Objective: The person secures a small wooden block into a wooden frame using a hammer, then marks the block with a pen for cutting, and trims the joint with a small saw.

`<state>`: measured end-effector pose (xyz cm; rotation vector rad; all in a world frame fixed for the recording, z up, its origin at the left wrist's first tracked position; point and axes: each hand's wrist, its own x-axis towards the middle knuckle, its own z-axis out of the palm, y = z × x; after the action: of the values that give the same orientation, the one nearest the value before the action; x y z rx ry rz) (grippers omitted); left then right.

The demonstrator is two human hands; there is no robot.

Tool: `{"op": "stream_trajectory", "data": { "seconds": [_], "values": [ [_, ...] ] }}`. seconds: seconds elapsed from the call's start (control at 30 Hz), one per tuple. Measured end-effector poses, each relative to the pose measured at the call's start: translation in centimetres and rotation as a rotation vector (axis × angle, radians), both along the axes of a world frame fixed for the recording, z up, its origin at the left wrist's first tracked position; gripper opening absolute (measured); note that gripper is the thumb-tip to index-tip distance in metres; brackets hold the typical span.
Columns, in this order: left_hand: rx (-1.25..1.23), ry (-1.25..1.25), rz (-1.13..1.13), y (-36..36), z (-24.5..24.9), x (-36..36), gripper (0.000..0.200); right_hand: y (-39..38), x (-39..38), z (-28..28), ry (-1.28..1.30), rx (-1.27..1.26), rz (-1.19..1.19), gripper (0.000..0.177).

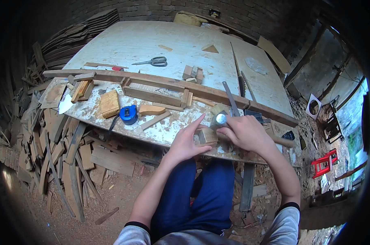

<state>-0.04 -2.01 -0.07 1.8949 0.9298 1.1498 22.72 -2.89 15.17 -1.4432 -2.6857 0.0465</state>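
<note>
Head view shows my left grip (185,142) partly closed, thumb and fingers bracing a small wooden block (208,135) near the front edge of the tabletop (152,130). I see my right grip (245,132) curled shut on a tool with a shiny round face (221,119), just beside the block. Leftward sits a blue tape measure (128,115); scissors (158,61) lie farther back.

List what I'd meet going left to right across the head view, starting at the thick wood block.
Thick wood block, blue tape measure, curved wood piece, left hand, right hand, red frame.
</note>
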Motion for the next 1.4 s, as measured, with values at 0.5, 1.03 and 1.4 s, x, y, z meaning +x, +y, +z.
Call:
{"op": "stream_trajectory", "data": {
  "seconds": [0.5,1.03,1.4],
  "values": [
    [-0.026,0.051,-0.012,0.4,-0.1,-0.5,0.129,3.4,-2.5,2.3,-0.259,-0.264,0.027,0.054],
    [0.028,0.005,0.004,0.6,-0.2,0.0,0.119,3.0,1.4,-0.5,-0.108,-0.223,-0.049,0.057],
    [0.159,0.074,0.086,0.2,-0.7,0.1,0.111,0.8,2.4,-2.3,-0.046,-0.049,-0.055,0.056]
  ]
}}
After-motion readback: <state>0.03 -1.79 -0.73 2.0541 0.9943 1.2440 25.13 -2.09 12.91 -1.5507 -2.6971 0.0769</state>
